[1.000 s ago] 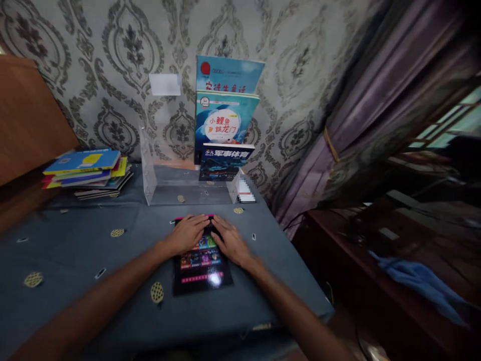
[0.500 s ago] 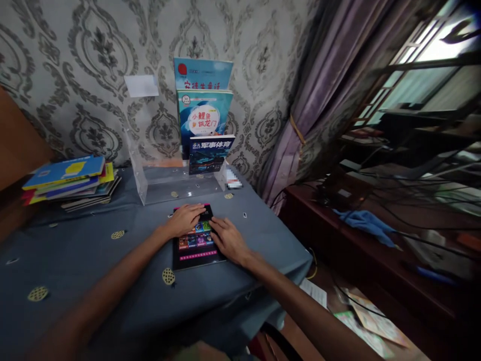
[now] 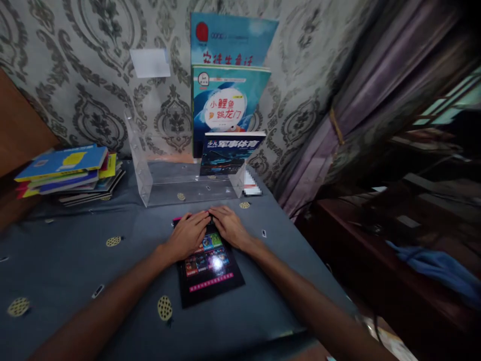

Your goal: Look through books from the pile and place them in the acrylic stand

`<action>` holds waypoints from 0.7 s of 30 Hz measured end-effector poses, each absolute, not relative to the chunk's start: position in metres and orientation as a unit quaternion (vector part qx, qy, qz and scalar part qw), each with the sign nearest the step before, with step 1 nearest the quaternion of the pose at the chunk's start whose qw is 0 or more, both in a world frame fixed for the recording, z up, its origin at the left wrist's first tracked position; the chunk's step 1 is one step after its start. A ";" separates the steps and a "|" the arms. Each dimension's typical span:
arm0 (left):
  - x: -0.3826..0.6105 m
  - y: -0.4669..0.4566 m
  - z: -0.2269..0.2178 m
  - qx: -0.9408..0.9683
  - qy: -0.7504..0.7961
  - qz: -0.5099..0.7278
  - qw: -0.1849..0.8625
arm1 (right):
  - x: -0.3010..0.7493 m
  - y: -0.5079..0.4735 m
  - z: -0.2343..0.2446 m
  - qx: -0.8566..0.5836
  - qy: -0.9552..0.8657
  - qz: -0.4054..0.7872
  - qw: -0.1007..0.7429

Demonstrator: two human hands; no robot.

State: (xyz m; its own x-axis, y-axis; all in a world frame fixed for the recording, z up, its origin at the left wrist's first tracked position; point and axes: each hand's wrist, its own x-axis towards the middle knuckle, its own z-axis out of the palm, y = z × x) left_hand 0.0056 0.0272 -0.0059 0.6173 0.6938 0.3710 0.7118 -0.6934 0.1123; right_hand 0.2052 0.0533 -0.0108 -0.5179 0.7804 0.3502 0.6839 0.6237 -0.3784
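A black book (image 3: 208, 296) with rows of small coloured pictures and a pink strip lies flat on the blue tablecloth. My left hand (image 3: 191, 233) rests on its upper left part, fingers stretched out over the cover. At the upper right corner lies my right hand (image 3: 229, 226), also with extended fingers, its fingertips close to those of the left near the top edge. The hands hide most of the book's upper end. Behind them stands a clear acrylic rack (image 3: 188, 193), holding a dark magazine (image 3: 229, 155), a teal book (image 3: 229, 108) and a taller blue book (image 3: 233, 40) in tiers.
At the left, a stack of books (image 3: 71, 173) sits on the tablecloth (image 3: 128, 311). A white card (image 3: 150, 63) appears above the rack's left side. A purple curtain (image 3: 323, 145) hangs at the right, beside a dark red desk (image 3: 353, 245) with a blue cloth (image 3: 436, 265).
My right hand has moved up the book to its top edge, nearer my left hand. The camera view has come closer to the table, and the book appears turned slightly.
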 end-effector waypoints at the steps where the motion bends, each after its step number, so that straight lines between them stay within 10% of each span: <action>1: 0.006 0.026 -0.006 -0.899 -0.393 -0.195 0.021 | 0.207 0.055 -0.013 -0.411 -0.867 0.101 0.262; 21: -0.004 0.033 0.004 -0.912 -0.379 -0.157 0.020 | 0.215 0.037 -0.017 -0.413 -0.864 0.108 0.268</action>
State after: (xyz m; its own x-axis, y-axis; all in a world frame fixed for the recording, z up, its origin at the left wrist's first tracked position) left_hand -0.0041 0.0335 0.0040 0.6640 0.6842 0.3016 0.6969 -0.7124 0.0820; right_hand 0.2150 0.0368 -0.0167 -0.5152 0.7714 0.3737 0.6560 0.6354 -0.4074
